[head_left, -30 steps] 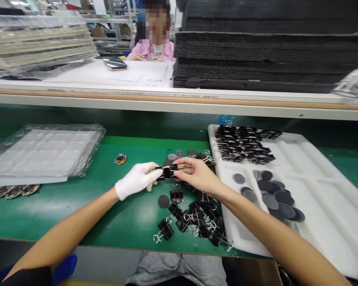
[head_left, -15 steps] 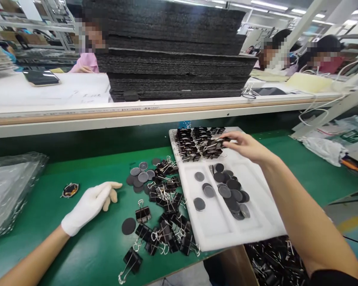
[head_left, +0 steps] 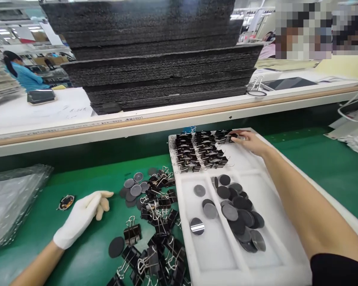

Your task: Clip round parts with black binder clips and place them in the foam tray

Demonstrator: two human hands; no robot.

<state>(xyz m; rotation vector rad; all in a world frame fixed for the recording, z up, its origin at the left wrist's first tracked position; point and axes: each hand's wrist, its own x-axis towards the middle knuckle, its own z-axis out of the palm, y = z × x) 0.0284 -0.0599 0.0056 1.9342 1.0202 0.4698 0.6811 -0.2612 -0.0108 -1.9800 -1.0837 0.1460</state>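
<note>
My right hand (head_left: 252,143) pinches a black binder clip (head_left: 233,138) at the far end of the white tray (head_left: 183,210). It is beside rows of binder clips (head_left: 186,153) that stand in the tray with thin discs between their jaws. Whether the held clip grips a disc is hard to make out. Loose dark round discs (head_left: 241,218) lie in the tray's nearer compartments. My left hand (head_left: 82,214), in a white glove with bare-looking fingertips, rests over the green table with its fingers loosely apart and nothing in them. Loose binder clips (head_left: 161,226) are heaped between it and the tray.
More discs (head_left: 134,186) lie beside the heap. A small round part (head_left: 66,202) sits left of the glove, near clear plastic trays (head_left: 20,202). A white shelf edge (head_left: 155,119) crosses behind, bearing stacked black foam sheets (head_left: 167,71). Another person (head_left: 26,75) is far left.
My right hand has carried the binder clip from above the middle row to the far right row and lowered it there. The view has shifted closer; my left hand keeps its pose.
</note>
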